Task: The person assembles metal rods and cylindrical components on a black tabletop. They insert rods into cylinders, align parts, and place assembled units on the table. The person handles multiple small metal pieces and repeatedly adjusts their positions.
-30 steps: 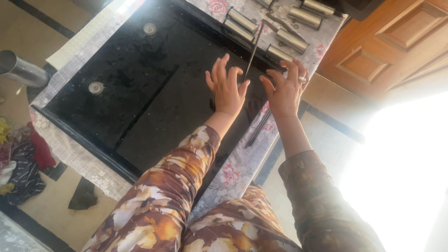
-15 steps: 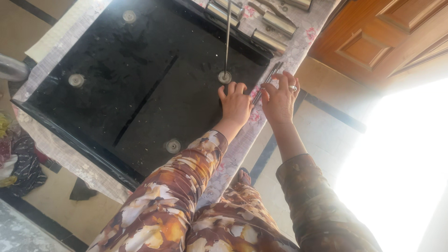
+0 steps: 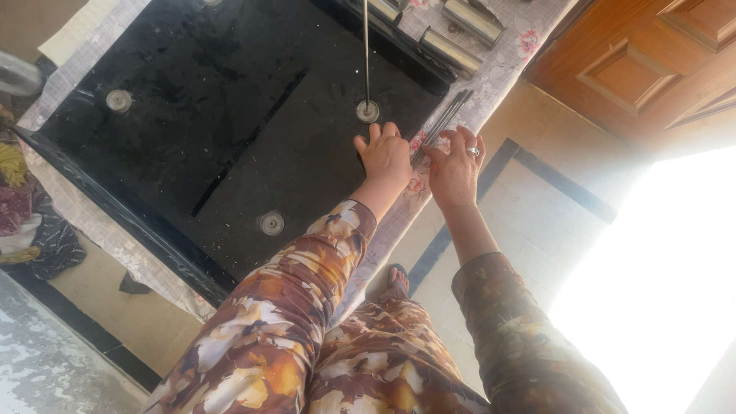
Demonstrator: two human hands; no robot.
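Note:
A black glass panel lies on a floral cloth. My left hand rests on the panel's near right corner, fingers together, just below a round metal fitting that carries a thin upright rod. My right hand, with a ring on it, touches the lower end of a bundle of thin dark rods lying on the cloth at the panel's right edge. Whether its fingers close around the rods does not show.
Two more round fittings sit on the panel. Shiny metal cylinders lie on the cloth at the top. A wooden door is at right, crumpled clothes at left. My foot stands on the tiled floor.
Both hands came down from raised and spread over the panel to its right edge. The thin rod now stands upright in the fitting. The right hand reached the rod bundle.

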